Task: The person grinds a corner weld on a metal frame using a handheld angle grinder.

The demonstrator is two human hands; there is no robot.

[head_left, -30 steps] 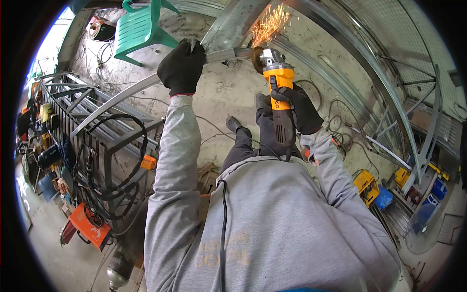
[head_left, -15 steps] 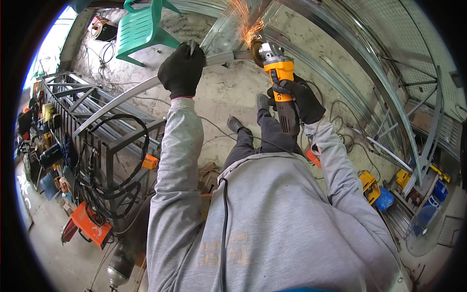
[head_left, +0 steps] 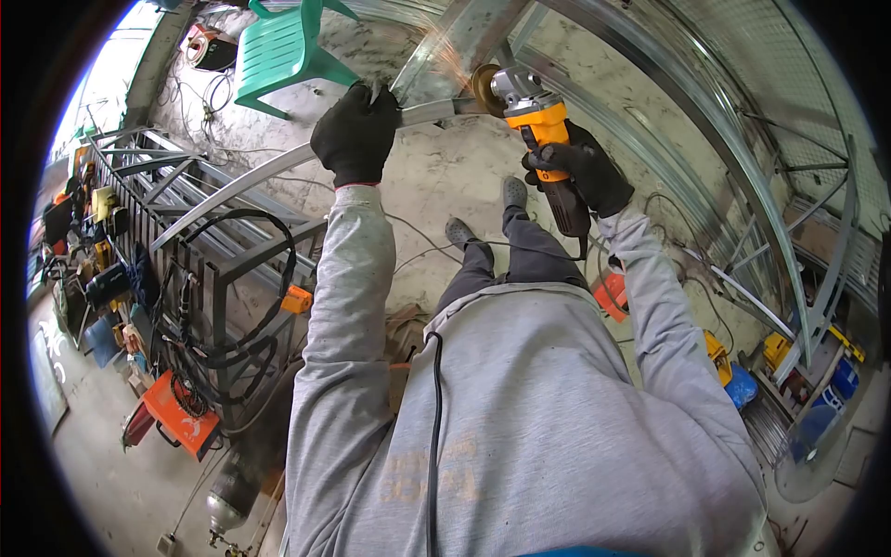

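Black gloves cover both hands. My left hand is closed round a curved grey metal bar, near its upper end. In my right hand is a yellow and black angle grinder, gripped round its body with the head pointing up and left. The grinder's disc is beside the end of the bar; whether they touch I cannot tell. Faint sparks show above and left of the disc.
A green plastic chair stands beyond my left hand. Metal frames and hoses are at left, with an orange case and a gas cylinder below. Curved metal trusses arch at right. Cables cross the floor.
The bright spray of sparks has faded to thin streaks. The grinder and my right hand have shifted slightly right, and the disc now shows more clearly. The whole view has shifted a little.
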